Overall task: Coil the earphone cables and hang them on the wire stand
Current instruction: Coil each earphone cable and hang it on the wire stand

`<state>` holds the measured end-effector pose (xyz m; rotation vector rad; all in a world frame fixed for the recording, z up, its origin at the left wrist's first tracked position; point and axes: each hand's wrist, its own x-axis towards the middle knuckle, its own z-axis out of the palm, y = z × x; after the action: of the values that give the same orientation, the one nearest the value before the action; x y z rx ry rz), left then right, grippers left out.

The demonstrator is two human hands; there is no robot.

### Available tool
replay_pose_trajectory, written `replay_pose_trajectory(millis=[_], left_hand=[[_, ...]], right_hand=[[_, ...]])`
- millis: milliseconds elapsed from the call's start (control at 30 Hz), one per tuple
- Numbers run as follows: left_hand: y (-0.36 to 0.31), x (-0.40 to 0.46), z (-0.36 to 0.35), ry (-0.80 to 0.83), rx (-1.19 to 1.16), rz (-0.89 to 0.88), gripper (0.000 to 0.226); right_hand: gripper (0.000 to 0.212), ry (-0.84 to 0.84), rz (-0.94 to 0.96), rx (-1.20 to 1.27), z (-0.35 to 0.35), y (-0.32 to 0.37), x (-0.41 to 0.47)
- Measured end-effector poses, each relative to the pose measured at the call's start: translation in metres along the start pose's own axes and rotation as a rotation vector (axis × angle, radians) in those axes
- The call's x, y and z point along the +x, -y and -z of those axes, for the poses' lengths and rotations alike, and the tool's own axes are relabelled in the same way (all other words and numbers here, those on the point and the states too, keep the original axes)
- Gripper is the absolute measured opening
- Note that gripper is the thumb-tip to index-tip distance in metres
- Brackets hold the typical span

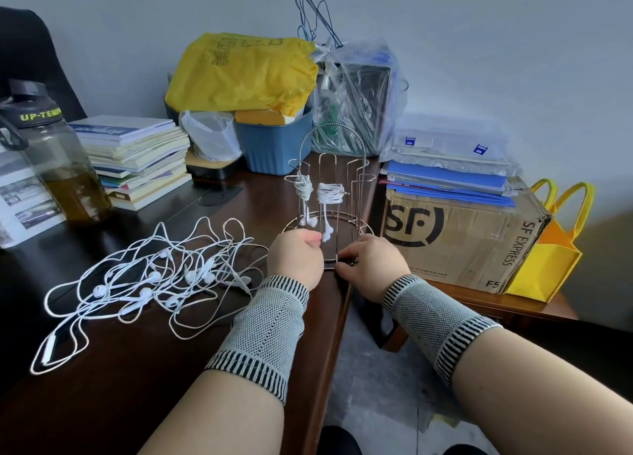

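Two coiled white earphone bundles (320, 194) hang side by side on the thin rose-gold wire stand (329, 194), which sits at the right edge of the dark wooden desk (137, 369). The left hand (296, 254), fingers curled, grips the stand's base ring on its near left. The right hand (371, 261) pinches the ring's near edge with bent fingers. A loose tangle of white earphone cables (147, 283) lies left of the stand, near the desk's middle.

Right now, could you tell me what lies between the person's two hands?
In the head view, the wire stand's base rim and dangling earbuds lie between left hand and right hand.
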<state>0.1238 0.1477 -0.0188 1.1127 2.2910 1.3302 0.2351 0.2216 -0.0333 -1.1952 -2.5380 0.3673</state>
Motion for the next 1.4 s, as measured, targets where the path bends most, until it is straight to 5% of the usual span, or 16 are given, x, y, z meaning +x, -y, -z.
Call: replay_pose_trajectory(millis=[200,733,967,1133,1300,1400], left_hand=[[-0.009,0.006,0.013,0.050,0.271,-0.087,0.035],[0.044,-0.018,0.057,0.240,0.914,-0.350,0.046],[0.045,-0.012,0.062,0.088,0.590,-0.440,0.048],[0.047,-0.002,0.094,-0.225,0.459,-0.273,0.034],[0.065,0.010,0.112,-0.274,0.416,-0.091,0.029],[0.069,0.014,0.120,-0.252,0.358,-0.065,0.025]], right_hand=[[0.030,-0.033,-0.016,-0.196,-0.008,0.030,0.009],[0.026,-0.047,0.056,-0.082,-0.026,0.060,0.014],[0.025,-0.082,0.070,-0.100,-0.027,0.064,0.018],[0.012,-0.206,0.176,-0.077,-0.036,0.065,0.016],[0.010,-0.257,0.294,0.146,-0.044,0.083,0.012],[0.018,-0.199,0.154,0.361,-0.041,0.100,0.009]])
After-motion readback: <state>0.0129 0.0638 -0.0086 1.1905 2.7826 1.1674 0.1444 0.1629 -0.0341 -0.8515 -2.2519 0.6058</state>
